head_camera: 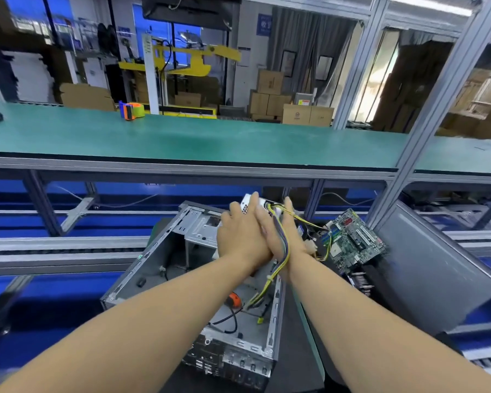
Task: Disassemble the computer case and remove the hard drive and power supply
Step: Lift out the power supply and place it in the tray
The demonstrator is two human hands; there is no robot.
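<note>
Far past my hands runs a long green bench, and on it, up and to the left of my hands, sits an orange and green tape roll. Behind that are brown boxes.

Off to the right of my right hand leans a big grey side panel.

Right under my hands and arms lies the open computer case. It is a grey metal box with its side off, so I can see in. Below my wrists, inside the case, there is a small orange thing and some black wire. I cannot tell what the orange thing is.

Just to the right of my right hand lies a green circuit board, flat and out of the case.

Between my two hands is the power supply, a silver metal box with little holes in it. I hold it up above the case. Only its top corner peeks out over my fingers, and the rest is hidden.

My left hand is pressed on the left side of the box, fingers curled over its top. My right hand is on the other side with fingers mostly straight, pointing up. The two hands are close and touch near the wrists.

A bunch of yellow and black wires hangs from the box. It runs down across my right palm and drops into the case below.
</note>
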